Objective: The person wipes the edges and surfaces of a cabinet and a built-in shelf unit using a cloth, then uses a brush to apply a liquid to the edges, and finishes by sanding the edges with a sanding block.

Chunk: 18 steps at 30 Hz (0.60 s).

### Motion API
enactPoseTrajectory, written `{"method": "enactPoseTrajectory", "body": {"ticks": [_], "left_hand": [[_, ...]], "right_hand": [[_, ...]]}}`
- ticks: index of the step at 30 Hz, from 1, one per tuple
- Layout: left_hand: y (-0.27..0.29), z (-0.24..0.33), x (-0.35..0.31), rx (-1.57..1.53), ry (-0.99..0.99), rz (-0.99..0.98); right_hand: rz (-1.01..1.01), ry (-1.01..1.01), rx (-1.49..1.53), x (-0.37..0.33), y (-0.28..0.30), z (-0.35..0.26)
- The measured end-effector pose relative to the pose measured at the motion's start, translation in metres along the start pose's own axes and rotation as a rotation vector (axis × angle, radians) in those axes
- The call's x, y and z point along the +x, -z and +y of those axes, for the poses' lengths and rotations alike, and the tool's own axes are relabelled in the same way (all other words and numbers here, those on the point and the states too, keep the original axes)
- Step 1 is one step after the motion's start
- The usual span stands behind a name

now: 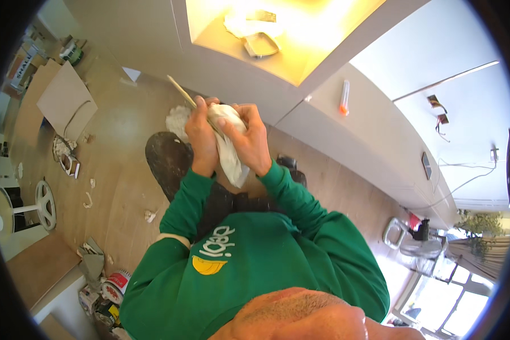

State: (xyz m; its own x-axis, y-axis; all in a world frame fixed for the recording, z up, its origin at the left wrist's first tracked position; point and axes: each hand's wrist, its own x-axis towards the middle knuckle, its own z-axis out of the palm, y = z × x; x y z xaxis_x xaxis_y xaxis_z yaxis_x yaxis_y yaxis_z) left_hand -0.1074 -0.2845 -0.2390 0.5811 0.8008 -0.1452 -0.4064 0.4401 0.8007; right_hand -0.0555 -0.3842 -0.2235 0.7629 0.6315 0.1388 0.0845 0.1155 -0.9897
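Note:
My left hand (203,136) is closed round the lower part of a thin, pale wooden stick (181,89), whose free end points up and to the left. Against its palm side lies a crumpled white cloth or soft bag (228,156), which hangs down toward my lap. My right hand (248,139) grips the bunched upper part of the white cloth, thumb across its front. Both hands meet in front of my knees. Whether the stick runs on inside the cloth is hidden by my fingers.
Ahead is a lit wall niche (300,62) holding a small pale tray (262,45). On the ledge at right lies a clear tube with an orange end (344,102). A leaning board (68,102), a white bucket (116,283) and scraps (149,216) stand on the floor at left.

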Motion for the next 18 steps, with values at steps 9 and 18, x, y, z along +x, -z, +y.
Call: {"method": "enactPoseTrajectory", "body": {"ticks": [9, 18], "left_hand": [[0.071, 0.063, 0.074, 0.137, -0.196, 0.079], [0.129, 0.036, 0.112, 0.150, -0.175, 0.303]], "right_hand": [[-0.108, -0.439, -0.686, -0.080, 0.139, 0.157], [-0.149, -0.898, -1.262, -0.103, 0.289, 0.368]]}}
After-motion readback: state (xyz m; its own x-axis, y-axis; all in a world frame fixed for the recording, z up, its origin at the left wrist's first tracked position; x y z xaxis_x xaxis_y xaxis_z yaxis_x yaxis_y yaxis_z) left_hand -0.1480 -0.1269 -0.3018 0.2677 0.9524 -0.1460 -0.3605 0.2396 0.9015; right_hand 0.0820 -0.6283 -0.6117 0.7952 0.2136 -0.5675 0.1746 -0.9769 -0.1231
